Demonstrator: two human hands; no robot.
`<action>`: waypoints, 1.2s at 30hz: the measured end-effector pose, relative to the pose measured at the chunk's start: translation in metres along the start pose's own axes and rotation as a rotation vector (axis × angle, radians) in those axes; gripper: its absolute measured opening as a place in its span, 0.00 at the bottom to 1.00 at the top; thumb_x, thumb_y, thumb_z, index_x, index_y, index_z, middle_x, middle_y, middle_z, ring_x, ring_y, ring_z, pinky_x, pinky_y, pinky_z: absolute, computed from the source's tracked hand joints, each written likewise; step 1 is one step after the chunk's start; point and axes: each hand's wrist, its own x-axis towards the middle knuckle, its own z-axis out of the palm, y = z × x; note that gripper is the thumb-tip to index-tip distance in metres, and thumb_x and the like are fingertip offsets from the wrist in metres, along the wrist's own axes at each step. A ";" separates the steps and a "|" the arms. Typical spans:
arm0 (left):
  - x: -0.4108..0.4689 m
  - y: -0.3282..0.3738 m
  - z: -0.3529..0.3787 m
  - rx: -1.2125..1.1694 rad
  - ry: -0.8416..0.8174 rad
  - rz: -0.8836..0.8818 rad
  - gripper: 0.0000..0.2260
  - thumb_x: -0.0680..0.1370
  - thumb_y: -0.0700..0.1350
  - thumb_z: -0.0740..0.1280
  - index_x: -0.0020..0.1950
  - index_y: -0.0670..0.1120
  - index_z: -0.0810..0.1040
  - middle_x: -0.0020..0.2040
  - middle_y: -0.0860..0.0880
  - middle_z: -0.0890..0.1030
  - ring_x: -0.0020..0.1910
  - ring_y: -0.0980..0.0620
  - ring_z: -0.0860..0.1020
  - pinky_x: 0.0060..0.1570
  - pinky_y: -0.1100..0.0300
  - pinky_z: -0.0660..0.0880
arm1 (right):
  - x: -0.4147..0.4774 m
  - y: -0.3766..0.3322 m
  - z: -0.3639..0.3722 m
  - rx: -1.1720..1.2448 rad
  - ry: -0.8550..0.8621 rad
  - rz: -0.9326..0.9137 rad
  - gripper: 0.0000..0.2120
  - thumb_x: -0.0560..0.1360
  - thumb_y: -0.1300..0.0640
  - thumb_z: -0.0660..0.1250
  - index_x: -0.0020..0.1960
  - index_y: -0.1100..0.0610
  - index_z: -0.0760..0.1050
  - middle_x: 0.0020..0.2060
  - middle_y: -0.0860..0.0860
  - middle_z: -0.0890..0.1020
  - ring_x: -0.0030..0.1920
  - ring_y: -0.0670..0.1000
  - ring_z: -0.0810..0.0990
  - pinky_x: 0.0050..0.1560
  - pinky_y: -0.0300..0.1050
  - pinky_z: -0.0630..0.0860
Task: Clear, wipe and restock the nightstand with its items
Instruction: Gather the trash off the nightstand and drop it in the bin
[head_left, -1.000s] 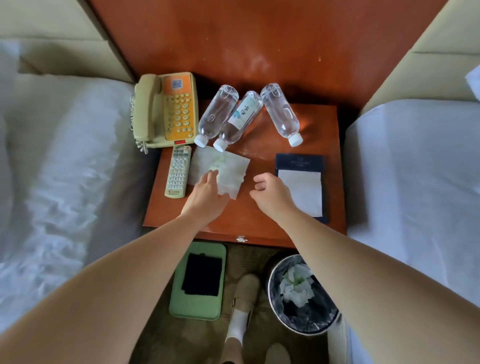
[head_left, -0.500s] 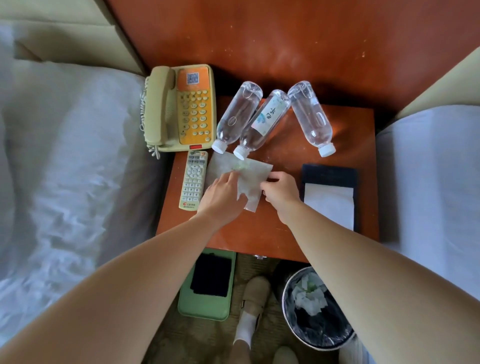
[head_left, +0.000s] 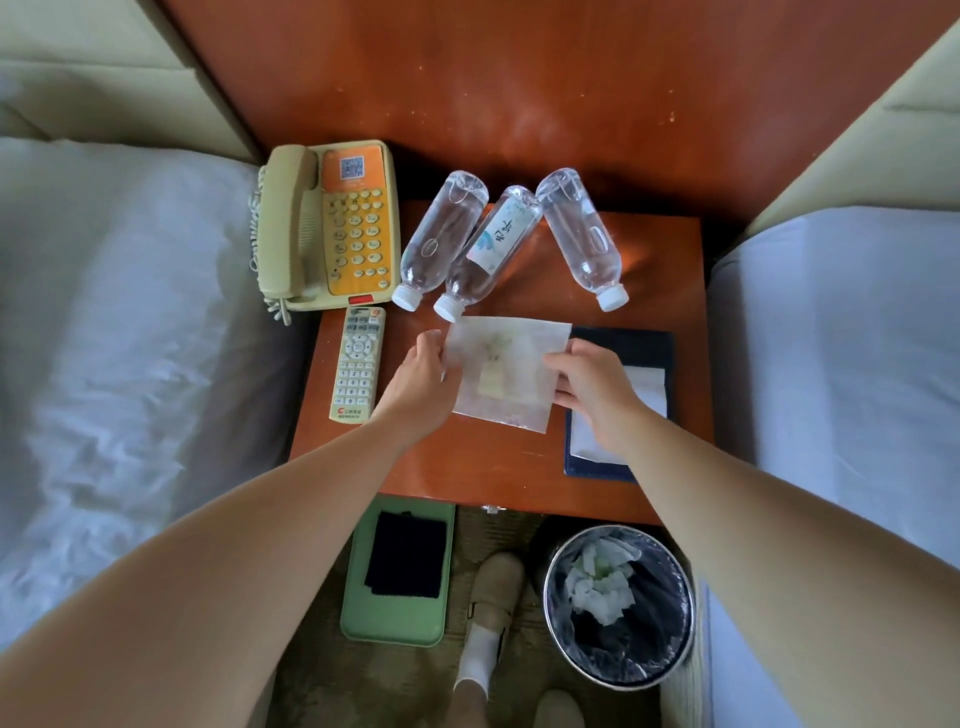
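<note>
Two hands, left (head_left: 423, 382) and right (head_left: 592, 387), pinch opposite edges of thin white square tissue (head_left: 506, 374) over reddish wooden tabletop (head_left: 467, 467).

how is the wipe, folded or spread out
Spread out: the wipe is one flat square sheet, the left hand and right hand pinching its side edges over the nightstand.

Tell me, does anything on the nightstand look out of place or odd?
Yes. The three water bottles lie on their sides at the back of the nightstand, not upright. The telephone seems to overhang the left edge.
</note>
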 end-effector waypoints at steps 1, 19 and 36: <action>-0.002 0.004 0.002 -0.023 -0.035 -0.025 0.19 0.83 0.50 0.55 0.73 0.47 0.62 0.66 0.47 0.72 0.58 0.47 0.74 0.50 0.56 0.71 | -0.004 0.001 -0.007 0.035 -0.010 -0.008 0.08 0.79 0.65 0.61 0.54 0.60 0.77 0.53 0.56 0.82 0.53 0.56 0.82 0.49 0.45 0.80; -0.077 0.056 0.069 -0.228 -0.065 -0.092 0.06 0.79 0.41 0.64 0.55 0.48 0.77 0.45 0.50 0.80 0.41 0.52 0.77 0.37 0.63 0.73 | -0.088 0.092 -0.112 0.061 0.197 0.077 0.06 0.78 0.64 0.63 0.45 0.55 0.75 0.47 0.56 0.82 0.45 0.54 0.83 0.40 0.42 0.78; -0.175 0.019 0.206 -0.134 -0.399 -0.175 0.04 0.78 0.45 0.64 0.52 0.47 0.77 0.49 0.46 0.80 0.49 0.45 0.79 0.54 0.46 0.80 | -0.161 0.249 -0.168 -0.213 0.283 0.305 0.09 0.73 0.69 0.62 0.39 0.57 0.73 0.39 0.58 0.77 0.42 0.57 0.77 0.43 0.48 0.74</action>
